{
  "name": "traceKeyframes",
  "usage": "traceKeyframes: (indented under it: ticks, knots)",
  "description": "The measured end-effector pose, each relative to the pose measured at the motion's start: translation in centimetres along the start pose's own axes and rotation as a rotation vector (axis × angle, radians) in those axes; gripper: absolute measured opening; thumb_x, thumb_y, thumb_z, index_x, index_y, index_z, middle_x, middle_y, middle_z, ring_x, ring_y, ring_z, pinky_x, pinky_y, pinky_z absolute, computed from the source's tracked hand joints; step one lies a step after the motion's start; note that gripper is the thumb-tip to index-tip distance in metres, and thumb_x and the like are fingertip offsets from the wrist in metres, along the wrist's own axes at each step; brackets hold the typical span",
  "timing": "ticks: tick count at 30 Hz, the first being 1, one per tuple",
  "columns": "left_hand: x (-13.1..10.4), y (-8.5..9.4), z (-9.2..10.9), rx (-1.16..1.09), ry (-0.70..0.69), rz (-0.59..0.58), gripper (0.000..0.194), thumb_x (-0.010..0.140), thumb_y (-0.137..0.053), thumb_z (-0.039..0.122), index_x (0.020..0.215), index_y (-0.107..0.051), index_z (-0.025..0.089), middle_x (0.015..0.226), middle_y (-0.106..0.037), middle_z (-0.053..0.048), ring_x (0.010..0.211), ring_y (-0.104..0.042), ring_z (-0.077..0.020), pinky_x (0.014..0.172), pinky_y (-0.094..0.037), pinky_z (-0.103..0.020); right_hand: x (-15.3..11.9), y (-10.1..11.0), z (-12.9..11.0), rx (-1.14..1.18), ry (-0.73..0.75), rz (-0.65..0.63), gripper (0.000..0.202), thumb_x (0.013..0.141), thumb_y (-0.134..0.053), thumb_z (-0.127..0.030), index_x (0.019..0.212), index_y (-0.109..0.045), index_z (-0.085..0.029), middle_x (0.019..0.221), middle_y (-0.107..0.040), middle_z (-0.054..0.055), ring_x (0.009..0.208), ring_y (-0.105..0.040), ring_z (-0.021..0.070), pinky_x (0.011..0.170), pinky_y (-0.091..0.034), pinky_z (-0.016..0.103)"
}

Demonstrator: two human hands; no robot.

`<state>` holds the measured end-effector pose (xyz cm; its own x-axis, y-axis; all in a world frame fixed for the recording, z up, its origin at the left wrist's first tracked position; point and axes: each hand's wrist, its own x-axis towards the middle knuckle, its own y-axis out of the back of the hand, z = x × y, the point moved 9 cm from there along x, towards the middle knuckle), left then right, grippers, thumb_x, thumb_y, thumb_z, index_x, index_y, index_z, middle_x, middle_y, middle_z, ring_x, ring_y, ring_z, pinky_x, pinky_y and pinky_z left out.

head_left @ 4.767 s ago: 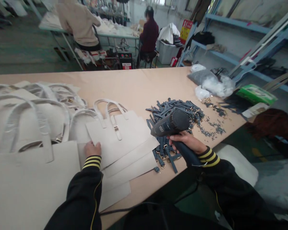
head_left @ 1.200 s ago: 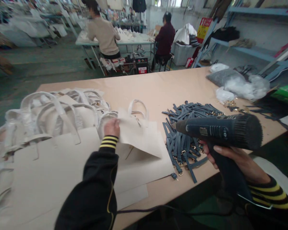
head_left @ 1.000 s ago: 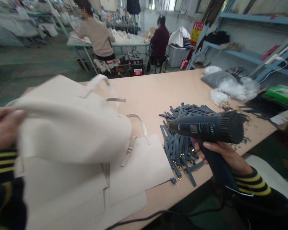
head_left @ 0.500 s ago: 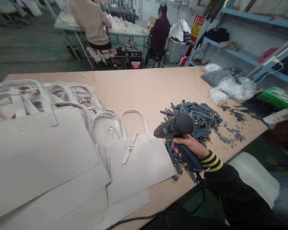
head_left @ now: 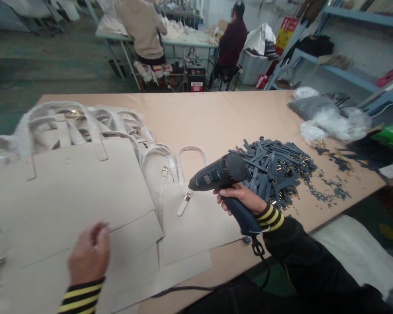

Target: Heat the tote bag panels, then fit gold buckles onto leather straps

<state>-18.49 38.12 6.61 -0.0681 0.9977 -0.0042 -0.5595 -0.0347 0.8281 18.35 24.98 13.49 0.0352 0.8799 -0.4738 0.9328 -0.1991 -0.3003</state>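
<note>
Cream tote bags (head_left: 75,192) fill the lower left. At centre, a heat gun (head_left: 216,173) slants, barrel descending leftward, nozzle (head_left: 194,183) pointing lower left. The left hand (head_left: 90,255) curls over the bags, its grip unclear; the right hand (head_left: 244,198) clamps the heat gun.

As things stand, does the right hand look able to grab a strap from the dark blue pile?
Probably not: the right hand looks near the dark blue pile, but it grips the heat gun by the handle, so it isn't free.
</note>
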Motion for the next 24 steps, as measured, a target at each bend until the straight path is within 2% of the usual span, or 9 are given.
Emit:
traceKeyframes:
  ticks: [1, 3, 5, 7, 11, 14, 18, 21, 24]
  knots:
    - [-1.6, -2.0, 0.9, -0.009, -0.098, -0.043, 0.019, 0.078, -0.045, 0.034, 0.094, -0.053, 0.029, 0.103, -0.061, 0.001, 0.094, -0.058, -0.0219, 0.085, -0.047, -0.04, 0.5, -0.7, 0.0, 0.003, 0.003, -0.019, 0.027, 0.072, -0.064, -0.03, 0.089, -0.056, -0.01, 0.072, -0.058, 0.004, 0.053, -0.056, 0.0119, 0.041, -0.047, 0.021]
    - [-5.4, -7.8, 2.7, -0.051, -0.261, -0.25, 0.023, 0.076, -0.043, 0.033, 0.093, -0.054, 0.021, 0.096, -0.063, -0.008, 0.089, -0.06, -0.0225, 0.083, -0.048, -0.036, 1.5, -1.7, 0.1, -0.003, 0.005, -0.04, 0.027, 0.071, -0.065, -0.03, 0.087, -0.056, -0.01, 0.071, -0.058, 0.004, 0.052, -0.056, 0.012, 0.04, -0.048, 0.021]
    - [-8.6, -11.9, 3.4, 0.013, -0.297, -0.293, 0.028, 0.073, -0.044, 0.03, 0.094, -0.054, 0.014, 0.097, -0.061, -0.016, 0.096, -0.057, -0.0265, 0.088, -0.045, -0.04, 2.4, -2.5, 0.0, -0.011, 0.0, -0.056, 0.026, 0.07, -0.065, -0.029, 0.086, -0.057, -0.011, 0.071, -0.059, 0.004, 0.052, -0.056, 0.0122, 0.04, -0.048, 0.021]
    - [-10.3, -14.1, 3.8, 0.075, -0.272, -0.275, 0.033, 0.073, -0.043, 0.029, 0.096, -0.054, 0.009, 0.103, -0.057, -0.022, 0.103, -0.052, -0.0307, 0.091, -0.041, -0.046, 3.1, -3.4, 0.0, 0.007, -0.001, -0.089, 0.026, 0.07, -0.065, -0.03, 0.086, -0.058, -0.01, 0.071, -0.059, 0.004, 0.052, -0.056, 0.0124, 0.04, -0.048, 0.022]
    - [-11.0, -15.0, 4.2, -0.054, -0.146, -0.29, 0.036, 0.072, -0.046, 0.027, 0.1, -0.052, 0.006, 0.103, -0.054, -0.023, 0.109, -0.047, -0.033, 0.094, -0.036, -0.05, 4.1, -5.2, -0.3, 0.052, 0.016, -0.17, 0.027, 0.071, -0.064, -0.032, 0.085, -0.058, -0.01, 0.072, -0.059, 0.004, 0.054, -0.056, 0.0121, 0.041, -0.049, 0.021]
    - [-10.9, -14.8, 4.6, -0.15, -0.084, -0.315, 0.037, 0.071, -0.048, 0.024, 0.103, -0.051, 0.007, 0.106, -0.053, -0.021, 0.11, -0.047, -0.0307, 0.097, -0.035, -0.045, 3.7, -5.1, -0.3, -0.026, 0.02, -0.164, 0.026, 0.07, -0.063, -0.032, 0.083, -0.058, -0.01, 0.071, -0.059, 0.004, 0.052, -0.056, 0.0122, 0.04, -0.048, 0.021]
    - [-11.6, -15.1, 3.7, -0.261, 0.034, -0.364, 0.041, 0.074, -0.04, 0.016, 0.114, -0.045, 0.009, 0.114, -0.052, -0.018, 0.11, -0.05, -0.025, 0.098, -0.036, -0.041, 0.7, -1.5, -0.6, -0.342, 0.044, 0.009, 0.019, 0.07, -0.063, -0.028, 0.075, -0.056, -0.012, 0.068, -0.058, 0.005, 0.049, -0.056, 0.0126, 0.038, -0.047, 0.021]
    - [-12.6, -16.4, 2.4, -0.37, 0.146, -0.456, 0.045, 0.07, -0.042, 0.012, 0.115, -0.046, 0.012, 0.101, -0.059, -0.011, 0.097, -0.057, -0.021, 0.09, -0.043, -0.039, -2.8, 1.7, -0.8, -0.483, 0.04, 0.142, 0.017, 0.07, -0.064, -0.026, 0.072, -0.055, -0.012, 0.067, -0.057, 0.005, 0.049, -0.055, 0.0126, 0.039, -0.046, 0.021]
    - [-13.1, -17.3, 1.3, -0.49, 0.254, -0.543, 0.041, 0.067, -0.048, 0.014, 0.108, -0.052, 0.013, 0.081, -0.063, -0.006, 0.078, -0.062, -0.0186, 0.077, -0.05, -0.037, -6.2, 2.5, 0.8, -0.4, -0.075, 0.072, 0.019, 0.071, -0.063, -0.028, 0.076, -0.055, -0.012, 0.07, -0.057, 0.005, 0.05, -0.055, 0.012, 0.041, -0.047, 0.021]
